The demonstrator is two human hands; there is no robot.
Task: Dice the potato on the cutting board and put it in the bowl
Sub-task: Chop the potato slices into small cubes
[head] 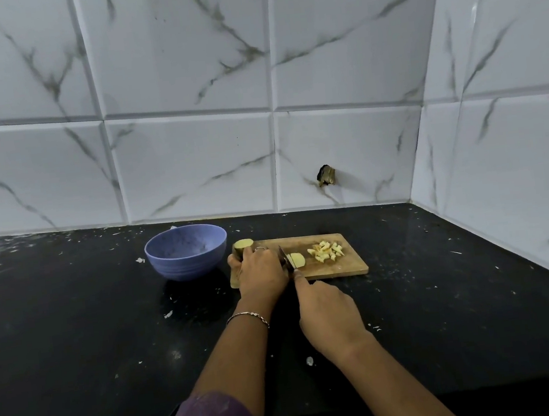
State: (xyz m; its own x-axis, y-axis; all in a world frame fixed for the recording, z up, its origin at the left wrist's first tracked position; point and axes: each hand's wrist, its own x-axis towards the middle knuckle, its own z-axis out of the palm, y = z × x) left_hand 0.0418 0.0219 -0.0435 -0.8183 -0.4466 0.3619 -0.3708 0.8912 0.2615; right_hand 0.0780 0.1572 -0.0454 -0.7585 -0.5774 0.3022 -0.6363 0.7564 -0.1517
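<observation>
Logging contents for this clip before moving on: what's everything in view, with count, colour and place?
bowl: one, blue-purple, counter, left of board
cutting board: one, wooden, on counter
potato chunk: one, brown-skinned, board's left end
potato slices: count unclear, pale, mid-board by the blade
diced pieces: small pile, pale yellow, board's right part
knife: one, dark blade, between chunk and slices
counter: one, black, speckled
wall tiles: several, white marbled, behind counter
left hand: holds the chunk, wears bracelet
right hand: grips the knife

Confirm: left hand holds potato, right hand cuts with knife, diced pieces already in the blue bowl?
One error. Head view shows the diced pieces piled on the right end of the cutting board; the blue bowl looks empty. Correct: left hand on potato, right hand on knife.
</observation>
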